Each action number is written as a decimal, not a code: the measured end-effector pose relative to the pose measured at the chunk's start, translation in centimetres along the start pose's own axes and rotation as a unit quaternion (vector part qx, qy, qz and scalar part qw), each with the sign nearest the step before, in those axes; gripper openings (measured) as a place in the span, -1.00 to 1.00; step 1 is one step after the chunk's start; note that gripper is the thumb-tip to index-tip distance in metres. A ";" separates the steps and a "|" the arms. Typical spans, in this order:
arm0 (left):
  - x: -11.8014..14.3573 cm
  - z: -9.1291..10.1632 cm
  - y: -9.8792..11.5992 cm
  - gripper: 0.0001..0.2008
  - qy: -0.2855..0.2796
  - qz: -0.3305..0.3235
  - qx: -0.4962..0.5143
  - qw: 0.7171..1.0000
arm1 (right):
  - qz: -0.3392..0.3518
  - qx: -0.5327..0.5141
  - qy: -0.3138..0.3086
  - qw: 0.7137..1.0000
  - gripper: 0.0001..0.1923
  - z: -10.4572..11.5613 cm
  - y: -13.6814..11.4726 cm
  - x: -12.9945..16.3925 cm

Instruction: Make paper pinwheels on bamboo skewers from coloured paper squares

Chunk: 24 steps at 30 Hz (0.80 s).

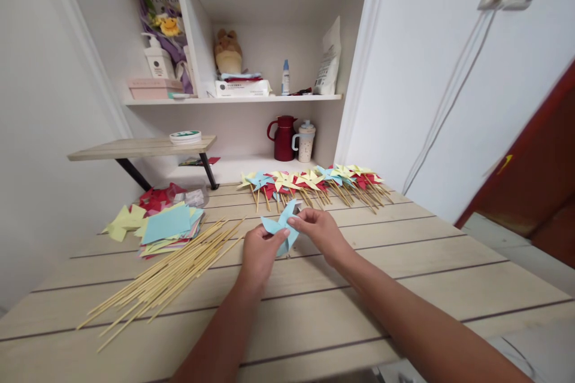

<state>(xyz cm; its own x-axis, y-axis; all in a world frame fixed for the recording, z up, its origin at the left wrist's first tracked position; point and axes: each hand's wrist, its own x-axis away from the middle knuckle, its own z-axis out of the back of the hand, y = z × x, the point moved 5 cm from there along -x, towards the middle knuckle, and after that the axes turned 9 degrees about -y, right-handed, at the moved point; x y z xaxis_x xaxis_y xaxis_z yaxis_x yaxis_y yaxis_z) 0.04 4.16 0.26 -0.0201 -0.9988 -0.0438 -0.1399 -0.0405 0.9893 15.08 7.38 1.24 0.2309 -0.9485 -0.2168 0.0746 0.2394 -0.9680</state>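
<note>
A light blue paper pinwheel (284, 226) is held just above the table between both hands. My left hand (262, 249) pinches its lower left side, thumb on top of the paper. On the right, my right hand (320, 230) grips it near the middle with thumb and fingers closed. No stick shows on this pinwheel. To the left lie many loose wooden sticks (175, 275) in a slanting heap. Behind the hands, finished pinwheels on sticks (309, 181) in yellow, blue and red rest in a row.
Stacked coloured paper squares (168, 224) and a yellow paper pinwheel (124, 221) lie at the left, by a clear plastic box (194, 196). A small raised stand (144, 146) is behind them. A red jug (284, 139) and a cup (306, 142) stand at the back.
</note>
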 end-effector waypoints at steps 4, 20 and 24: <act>0.0 0.1 0.0 -0.70 0.006 -0.005 0.009 1.000 | 0.012 0.002 -0.002 1.000 -0.66 0.0 -0.4 0.0; 0.1 0.0 0.0 -0.74 -0.004 -0.014 0.008 1.000 | 0.013 0.027 -0.029 0.999 -0.76 -0.1 -0.6 0.0; 0.0 -0.1 0.0 -0.73 -0.018 -0.011 0.014 1.000 | 0.032 0.078 -0.008 0.996 -0.81 0.2 -1.5 0.2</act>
<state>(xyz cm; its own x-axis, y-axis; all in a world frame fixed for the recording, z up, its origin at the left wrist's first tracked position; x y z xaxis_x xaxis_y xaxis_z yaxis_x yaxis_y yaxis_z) 0.11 4.21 0.29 -0.0526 -0.9961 -0.0709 -0.1677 -0.0612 0.9839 15.15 6.89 2.66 0.2555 -0.9272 -0.2740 0.2082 0.3296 -0.9209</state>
